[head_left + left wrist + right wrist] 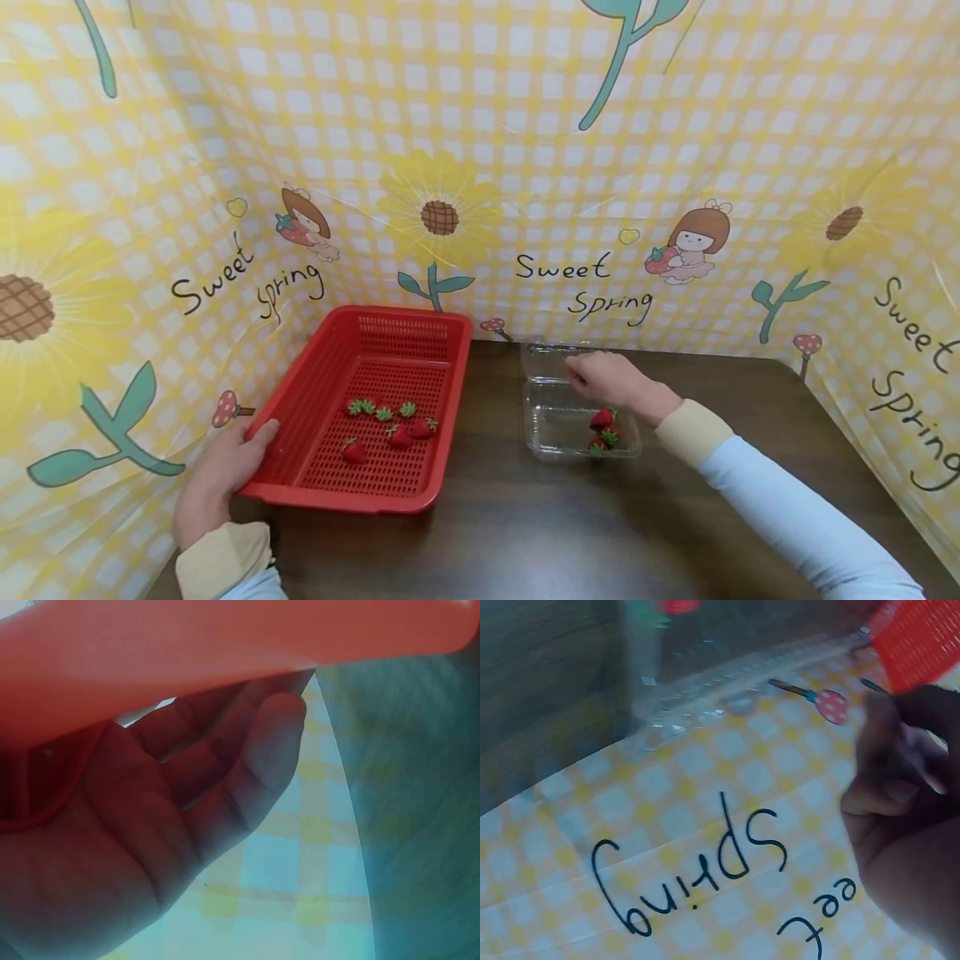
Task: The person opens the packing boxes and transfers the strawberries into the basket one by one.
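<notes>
On the left of the head view, my left hand [232,458] grips the near left corner of a red plastic basket [446,433], thumb on the rim. The left wrist view shows the fingers [277,742] bent beneath the rim. Several red strawberries [354,451] with green leaves lie in the basket. My right hand [611,383] hovers over a clear plastic box [543,429], near its raised lid [543,362]. Its fingers [877,795] are curled, and no object shows in them. A few strawberries [602,419] lie in the box's right side.
The basket and box stand on a dark wooden table [495,533]. Yellow checked cloth [510,192] with printed flowers and "Sweet Spring" lettering rises behind and at both sides.
</notes>
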